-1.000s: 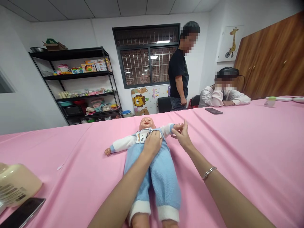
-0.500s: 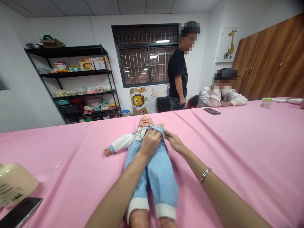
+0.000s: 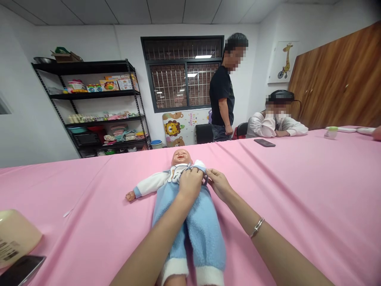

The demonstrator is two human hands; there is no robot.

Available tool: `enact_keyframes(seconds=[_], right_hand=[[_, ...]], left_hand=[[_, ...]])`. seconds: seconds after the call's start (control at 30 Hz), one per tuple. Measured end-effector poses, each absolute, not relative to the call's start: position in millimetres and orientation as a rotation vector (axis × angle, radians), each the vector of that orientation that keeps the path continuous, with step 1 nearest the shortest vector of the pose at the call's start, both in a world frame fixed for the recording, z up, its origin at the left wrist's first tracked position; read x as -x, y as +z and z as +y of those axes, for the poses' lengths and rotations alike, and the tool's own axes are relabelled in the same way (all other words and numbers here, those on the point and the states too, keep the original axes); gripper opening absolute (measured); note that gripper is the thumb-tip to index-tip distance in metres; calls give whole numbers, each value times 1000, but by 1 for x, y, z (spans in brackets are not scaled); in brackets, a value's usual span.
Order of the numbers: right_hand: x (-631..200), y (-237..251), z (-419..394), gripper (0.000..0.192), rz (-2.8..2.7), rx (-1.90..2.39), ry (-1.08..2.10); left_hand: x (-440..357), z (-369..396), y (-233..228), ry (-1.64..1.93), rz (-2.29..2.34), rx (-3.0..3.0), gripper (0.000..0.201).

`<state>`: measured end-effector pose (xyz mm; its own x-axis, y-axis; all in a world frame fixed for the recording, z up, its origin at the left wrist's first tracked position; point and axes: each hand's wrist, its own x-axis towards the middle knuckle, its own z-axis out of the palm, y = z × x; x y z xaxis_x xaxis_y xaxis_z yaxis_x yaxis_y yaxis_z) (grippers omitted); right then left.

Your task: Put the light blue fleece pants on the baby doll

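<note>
Two hands meet at frame centre on a doll (image 3: 184,198), which lies face up on the pink table (image 3: 297,190), head toward the top of the frame. Left hand (image 3: 190,186) rests on the doll's chest, fingers (image 3: 195,171) curled and pinching the blue outfit near the collar. Right hand (image 3: 218,183), just beside it, has its fingers pinching the same cloth at the shoulder strap; the doll's arm on that side is hidden. Doll's other arm stretches toward frame left. Bracelet (image 3: 257,227) on right wrist. Lower left corner: phone (image 3: 20,271) and cream container (image 3: 16,237). Upper left: black shelf (image 3: 98,107). Upper right: standing person (image 3: 222,99), seated person (image 3: 275,121), second phone (image 3: 264,143).
</note>
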<state>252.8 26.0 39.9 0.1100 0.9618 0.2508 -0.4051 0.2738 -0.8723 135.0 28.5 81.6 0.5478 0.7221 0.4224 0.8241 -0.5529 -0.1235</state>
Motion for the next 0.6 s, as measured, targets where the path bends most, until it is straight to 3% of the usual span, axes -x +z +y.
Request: enact_keyframes(seconds=[0.3,0.6], right_hand=[[-251,40,25,37,-989,727,1171],[-261,35,46,41,-1143,927,931]], left_hand=[[-138,32,83,-366,-1375,2482,24],[-133,36,82,-419,-1397,2490,29]])
